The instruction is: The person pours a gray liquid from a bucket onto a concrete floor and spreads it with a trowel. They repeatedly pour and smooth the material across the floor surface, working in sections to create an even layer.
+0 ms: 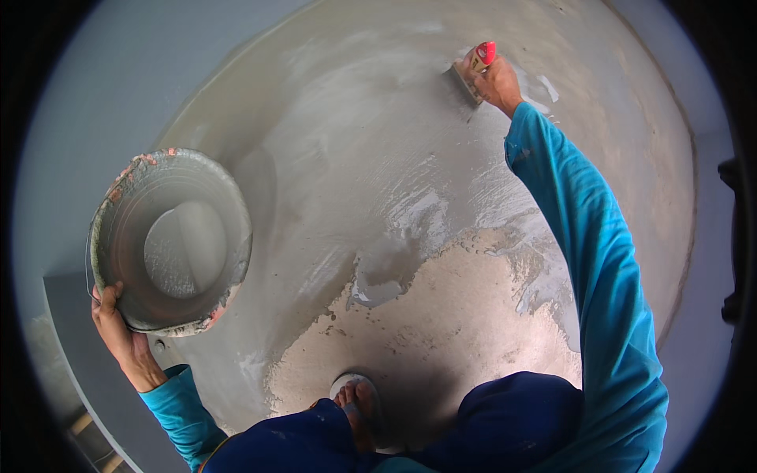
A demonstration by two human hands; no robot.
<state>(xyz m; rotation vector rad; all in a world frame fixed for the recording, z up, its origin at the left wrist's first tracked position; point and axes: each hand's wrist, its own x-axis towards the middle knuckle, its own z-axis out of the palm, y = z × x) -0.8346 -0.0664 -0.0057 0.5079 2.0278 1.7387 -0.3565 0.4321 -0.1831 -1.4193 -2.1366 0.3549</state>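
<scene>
Where wet grey coating (315, 158) spreads rightward from the bucket (126, 244), a pale bare patch (465, 315) lies to the bucket's lower right, with 1 foot (356, 394) and 2 blue-clad knees (520, 410) blocking its near side; a dark grey panel (87, 347) lies below the bucket. The left hand (122, 335) grips the bucket's lower-left rim, thumb over the edge. Well to the bucket's upper right, arm outstretched, the right hand (500, 85) clasps a red-tipped brush (466, 83), bristles against the coating.

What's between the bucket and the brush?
Only smeared grey coating; the head view shows no separate object between the bucket and the brush.
</scene>
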